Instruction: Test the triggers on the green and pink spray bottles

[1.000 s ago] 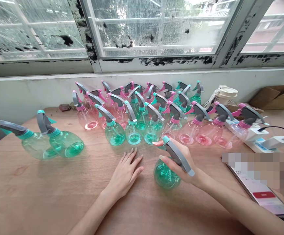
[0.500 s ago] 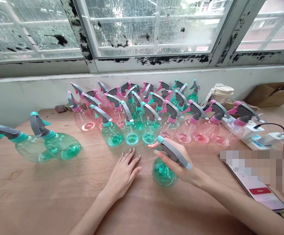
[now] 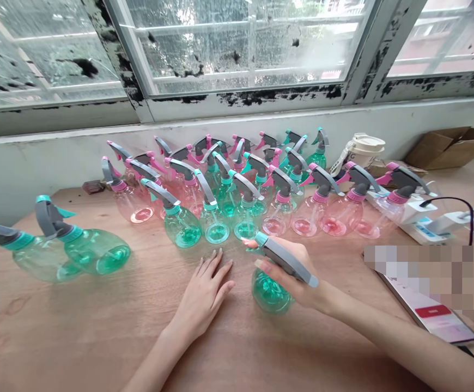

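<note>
My right hand (image 3: 298,272) is wrapped round the neck of a green spray bottle (image 3: 270,294) with a grey and teal trigger head, at the front of the table. Part of its neck is hidden behind my fingers. My left hand (image 3: 206,294) lies flat on the wooden table (image 3: 98,337), fingers stretched out, holding nothing. Just beyond my left fingertips stand green spray bottles (image 3: 216,230). To their right is a row of pink spray bottles (image 3: 306,218), with more of both colours crowded behind.
Two green spray bottles (image 3: 98,253) stand apart at the left. On the right are a phone (image 3: 429,305), a power strip (image 3: 423,231) with plugs and cables, a white lidded cup (image 3: 363,149) and an open cardboard box (image 3: 451,147). A window (image 3: 237,49) is behind.
The view has shifted slightly, so the left bottles sit further left and a little lower in it. My right hand keeps its hold on the spray bottle; my left hand still lies flat.
</note>
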A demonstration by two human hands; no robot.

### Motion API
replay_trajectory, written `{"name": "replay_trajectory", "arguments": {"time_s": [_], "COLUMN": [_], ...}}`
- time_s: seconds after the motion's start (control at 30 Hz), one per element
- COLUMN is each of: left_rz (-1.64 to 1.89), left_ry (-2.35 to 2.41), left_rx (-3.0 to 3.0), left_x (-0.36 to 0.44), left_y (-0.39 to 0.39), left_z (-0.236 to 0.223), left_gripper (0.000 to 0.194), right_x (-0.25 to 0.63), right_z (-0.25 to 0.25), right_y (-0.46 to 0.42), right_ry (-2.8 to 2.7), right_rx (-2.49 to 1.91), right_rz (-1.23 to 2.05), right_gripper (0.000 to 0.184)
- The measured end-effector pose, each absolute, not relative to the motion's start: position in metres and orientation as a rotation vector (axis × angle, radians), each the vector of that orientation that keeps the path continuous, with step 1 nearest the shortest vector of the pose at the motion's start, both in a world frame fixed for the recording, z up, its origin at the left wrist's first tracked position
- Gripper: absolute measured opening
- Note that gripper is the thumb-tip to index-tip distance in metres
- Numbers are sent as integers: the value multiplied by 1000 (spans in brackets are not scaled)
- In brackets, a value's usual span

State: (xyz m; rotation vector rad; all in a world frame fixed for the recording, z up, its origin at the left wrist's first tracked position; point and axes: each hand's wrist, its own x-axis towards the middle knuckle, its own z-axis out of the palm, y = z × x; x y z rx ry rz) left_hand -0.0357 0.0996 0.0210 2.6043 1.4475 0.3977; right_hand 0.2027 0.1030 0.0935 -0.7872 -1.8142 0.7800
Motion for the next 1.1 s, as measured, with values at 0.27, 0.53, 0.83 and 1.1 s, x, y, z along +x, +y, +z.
{"name": "replay_trajectory", "arguments": {"time_s": [0.27, 0.53, 0.83, 1.1], "left_rz": [385, 511, 654, 896], "left_ry": [1463, 1409, 1223, 1365], "left_rx": [2598, 2460, 2320, 2259], "left_x": [-35, -25, 7, 13], "left_y": [98, 89, 63, 44], "left_z": [23, 27, 26, 43], "left_gripper": [47, 42, 75, 84], "right_x": [203, 203, 202, 165], "right_z": [96, 100, 92, 96], "right_y": [102, 104, 104, 91], "right_ry": [-1824, -1829, -1756, -1670], "right_rx": [-748, -817, -801, -783], "right_rz": [719, 709, 816, 841], "right_gripper": [17, 16, 16, 28]}}
